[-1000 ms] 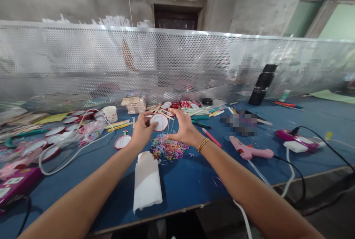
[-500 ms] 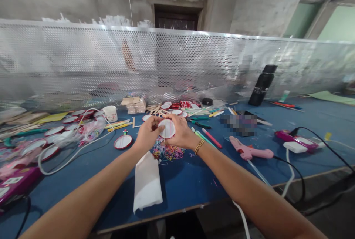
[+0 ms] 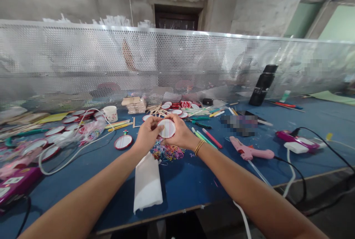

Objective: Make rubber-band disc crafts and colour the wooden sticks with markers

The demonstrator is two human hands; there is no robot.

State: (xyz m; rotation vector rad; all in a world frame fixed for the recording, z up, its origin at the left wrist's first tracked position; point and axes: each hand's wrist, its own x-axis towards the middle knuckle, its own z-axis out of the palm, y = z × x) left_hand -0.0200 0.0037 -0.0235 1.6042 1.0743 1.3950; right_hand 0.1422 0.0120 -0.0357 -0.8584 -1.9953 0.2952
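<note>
A round lid (image 3: 168,129) with a white inner face and a red rim is held up in front of me, a thin line running down its face. My left hand (image 3: 149,134) grips its left edge, thumb on the white face. Around the right edge curls my right hand (image 3: 181,132), which wears a gold bracelet on the wrist. Some fingertips are hidden behind the lid. Below both hands lies a heap of coloured rubber bands (image 3: 169,152). A folded white tissue (image 3: 148,185) is nearer to me, and another lid (image 3: 123,142) rests to the left.
Pliers (image 3: 201,123), marker pens (image 3: 212,138) and a pink glue gun (image 3: 251,151) with its cord lie to the right. A black bottle (image 3: 262,86) stands by the perforated metal screen (image 3: 188,61). Leftward are a paper cup (image 3: 110,114), more lids, a white cable and a purple power strip (image 3: 20,184).
</note>
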